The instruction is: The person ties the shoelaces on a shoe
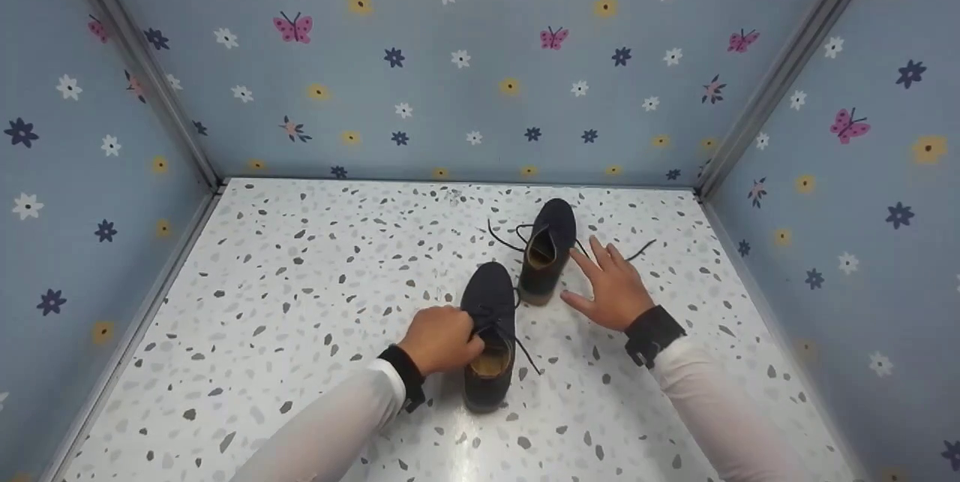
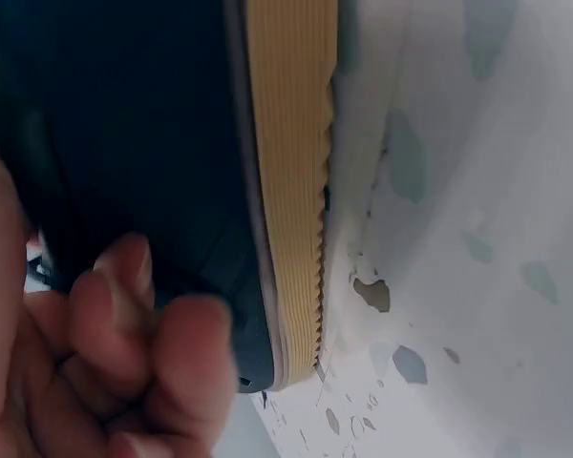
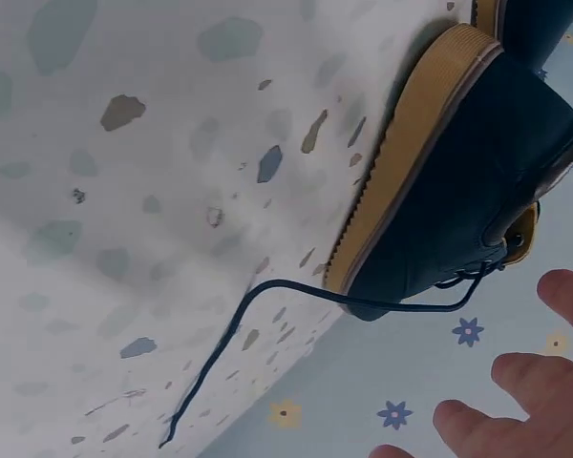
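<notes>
Two dark navy lace-up shoes with tan soles stand upright on the floor. My left hand [image 1: 442, 339] is at the left side of the near shoe [image 1: 487, 290], its fingers curled at the lacing and pinching a dark shoelace; the pinch itself is mostly hidden. Those curled fingers [image 2: 191, 358] show beside the near shoe's upper in the left wrist view. To the right of the far shoe [image 1: 556, 223], my right hand [image 1: 611, 290] is spread with nothing in it. A loose shoelace [image 3: 234, 329] trails from the far shoe onto the floor.
White speckled floor [image 1: 300, 302] surrounds the shoes. Blue flowered panels close in the back [image 1: 465, 106], left [image 1: 67, 189] and right [image 1: 862, 219], with grey metal strips at the corners. The far shoe stands close to the back panel.
</notes>
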